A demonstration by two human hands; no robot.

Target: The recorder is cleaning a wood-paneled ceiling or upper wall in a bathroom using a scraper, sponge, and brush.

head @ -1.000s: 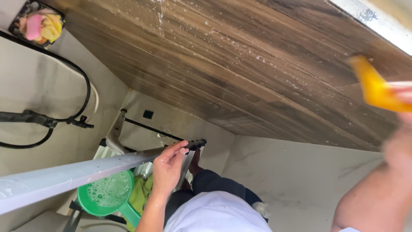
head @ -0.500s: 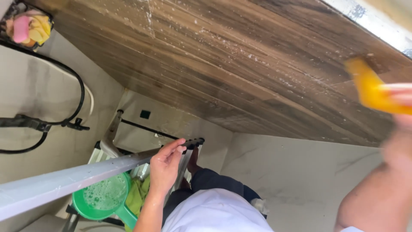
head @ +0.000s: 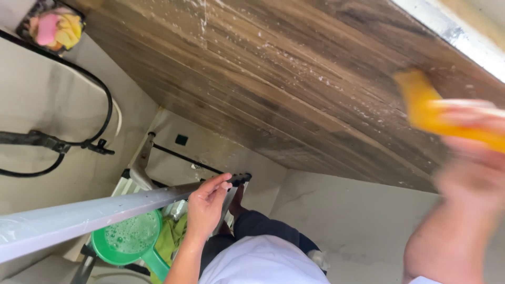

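The right hand (head: 473, 158) with its yellow sponge (head: 442, 113) now sits lower against the wood-grain ceiling panel (head: 273, 73), farther from the panel's pale edge trim than a second ago, and it is more blurred than before. The basket of pink and yellow sponges (head: 52, 26) has drifted toward the panel's upper left corner and is partly cut off there, after being almost hidden half a second ago.
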